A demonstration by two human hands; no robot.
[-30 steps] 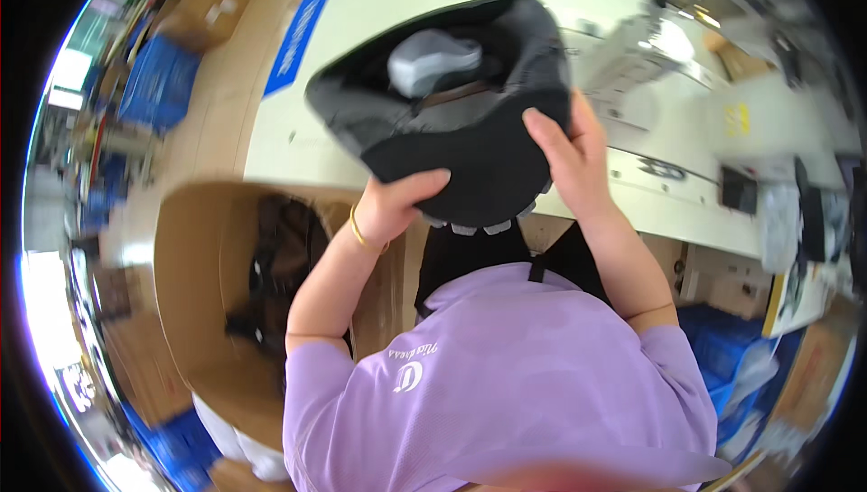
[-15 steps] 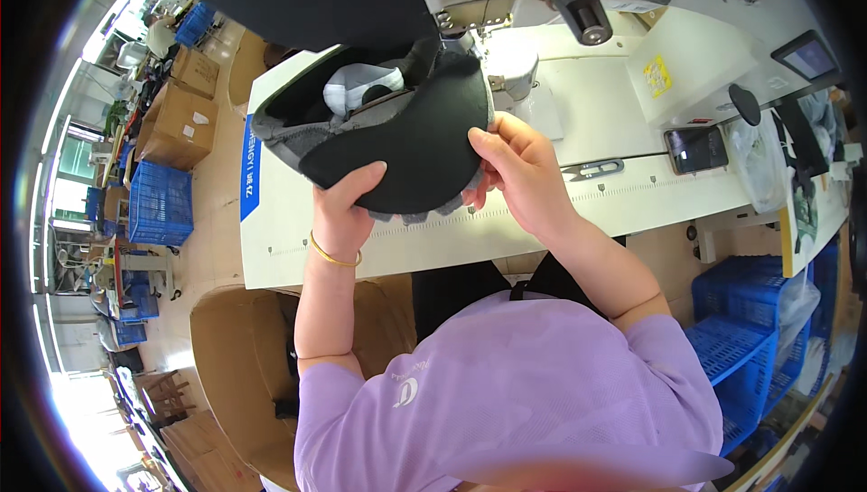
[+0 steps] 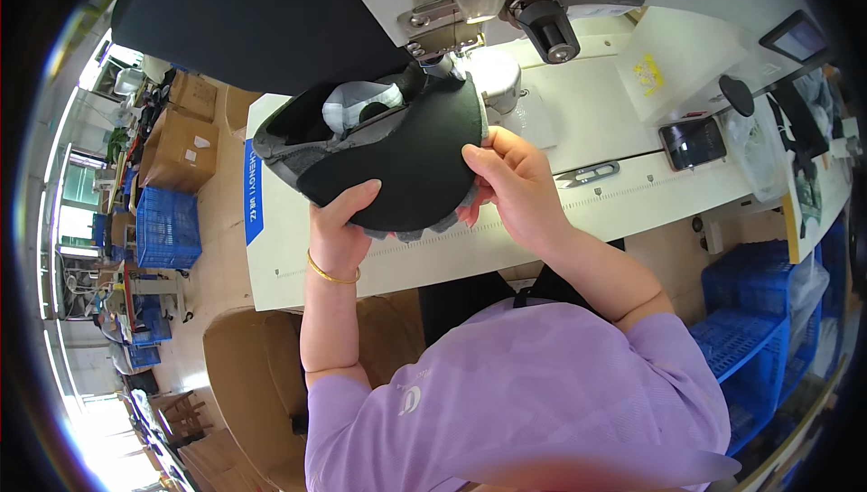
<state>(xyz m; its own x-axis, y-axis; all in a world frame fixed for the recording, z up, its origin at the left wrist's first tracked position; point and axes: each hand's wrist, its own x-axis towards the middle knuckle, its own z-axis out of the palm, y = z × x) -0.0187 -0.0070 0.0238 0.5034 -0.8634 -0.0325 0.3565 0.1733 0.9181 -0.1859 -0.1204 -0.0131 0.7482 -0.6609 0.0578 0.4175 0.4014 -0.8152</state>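
Both my hands hold a black and grey cap [image 3: 406, 171] under the head of a sewing machine [image 3: 442, 40]. Its smooth black brim faces up, and its far edge lies at the presser foot [image 3: 440, 65]. Inside the cap shows a grey lining with a pale piece of fabric [image 3: 357, 105]. My left hand [image 3: 343, 221] grips the near left edge, thumb on top and fingers hidden underneath. At the right edge, my right hand [image 3: 510, 180] pinches the brim between thumb and curled fingers. Grey notched fabric sticks out below the near edge.
Thread snips [image 3: 587, 175] and a phone [image 3: 693, 144] lie on the white table right of my hands. A large black panel [image 3: 262, 22] overhangs the far left. Below the table's front edge stands a cardboard box [image 3: 257, 384]; blue crates [image 3: 745, 329] are at the right.
The whole view has shifted and tilted slightly. The cap has turned a little at the presser foot, its near edge now lower in view. Both hands keep their grip.
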